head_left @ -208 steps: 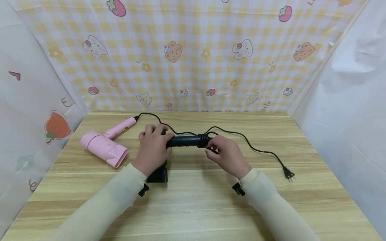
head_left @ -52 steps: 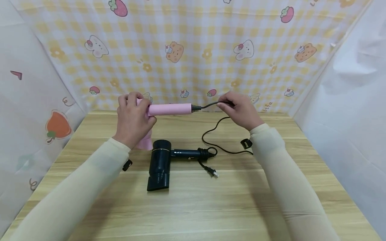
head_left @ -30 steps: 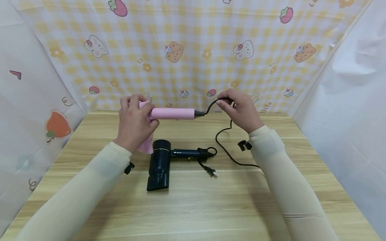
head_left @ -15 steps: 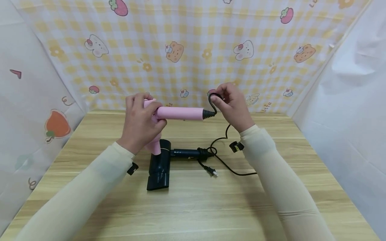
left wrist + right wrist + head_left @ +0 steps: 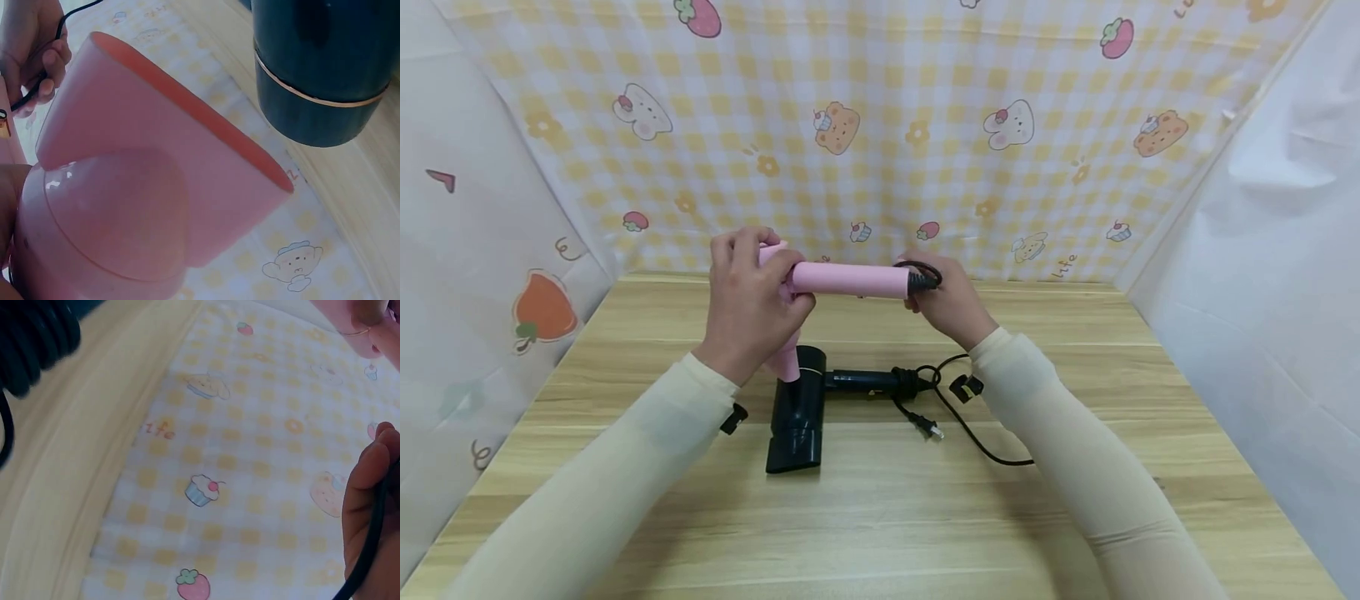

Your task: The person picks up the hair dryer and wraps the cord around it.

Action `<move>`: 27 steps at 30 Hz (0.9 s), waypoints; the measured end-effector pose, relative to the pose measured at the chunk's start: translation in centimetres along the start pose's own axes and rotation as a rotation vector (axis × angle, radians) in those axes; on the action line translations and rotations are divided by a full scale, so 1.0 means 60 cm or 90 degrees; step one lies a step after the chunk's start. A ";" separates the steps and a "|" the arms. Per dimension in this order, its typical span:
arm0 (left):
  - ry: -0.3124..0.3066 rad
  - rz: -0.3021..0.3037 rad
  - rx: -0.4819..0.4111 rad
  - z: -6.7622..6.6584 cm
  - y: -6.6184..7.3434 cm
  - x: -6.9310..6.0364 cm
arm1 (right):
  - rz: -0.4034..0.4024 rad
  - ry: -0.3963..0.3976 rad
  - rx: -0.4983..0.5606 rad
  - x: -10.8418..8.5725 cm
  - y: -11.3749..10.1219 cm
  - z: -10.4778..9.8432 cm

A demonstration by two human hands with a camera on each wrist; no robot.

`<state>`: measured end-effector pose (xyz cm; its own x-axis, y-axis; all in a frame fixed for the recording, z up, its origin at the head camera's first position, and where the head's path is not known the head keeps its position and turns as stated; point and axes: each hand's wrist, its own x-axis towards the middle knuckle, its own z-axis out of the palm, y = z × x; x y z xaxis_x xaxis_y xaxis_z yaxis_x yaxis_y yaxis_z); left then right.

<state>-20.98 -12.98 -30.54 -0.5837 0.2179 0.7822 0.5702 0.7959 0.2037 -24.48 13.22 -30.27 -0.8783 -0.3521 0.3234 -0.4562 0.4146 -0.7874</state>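
In the head view, my left hand (image 5: 745, 304) grips the head of a pink hair dryer (image 5: 850, 280), held up above the table with its handle pointing right. At the handle's end, my right hand (image 5: 958, 304) holds the dryer's black cord (image 5: 921, 265), which bends back in a loop there; some fingertips are hidden behind the handle. The left wrist view shows the pink nozzle (image 5: 156, 119) close up. In the right wrist view, the cord (image 5: 375, 531) runs across the curled fingers of the right hand (image 5: 361, 506).
Below lies a black hair dryer (image 5: 797, 417) on the wooden table (image 5: 865, 533), its cord wound round its handle (image 5: 861, 382) and its plug (image 5: 929, 427) in front. The pink dryer's loose cord (image 5: 981, 446) trails toward the right sleeve. A checked curtain (image 5: 880, 183) stands behind.
Several seconds ago both hands were at the black dryer while the pink one lay at left. Lately the right hand has moved left and down, bending the cord back against the pink handle.
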 end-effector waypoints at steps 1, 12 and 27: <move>-0.002 0.000 0.005 0.000 0.000 -0.001 | 0.001 -0.003 -0.006 -0.002 0.001 0.001; -0.019 -0.049 0.034 0.003 -0.014 -0.008 | -0.052 -0.094 -0.124 -0.017 0.008 0.007; -0.075 -0.082 0.092 0.006 -0.019 -0.017 | -0.107 -0.195 -0.221 -0.037 0.011 -0.002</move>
<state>-21.25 -13.91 -31.79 -0.7146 0.1661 0.6796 0.4026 0.8921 0.2052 -22.84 14.36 -31.42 -0.7296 -0.6471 0.2212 -0.6547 0.5674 -0.4994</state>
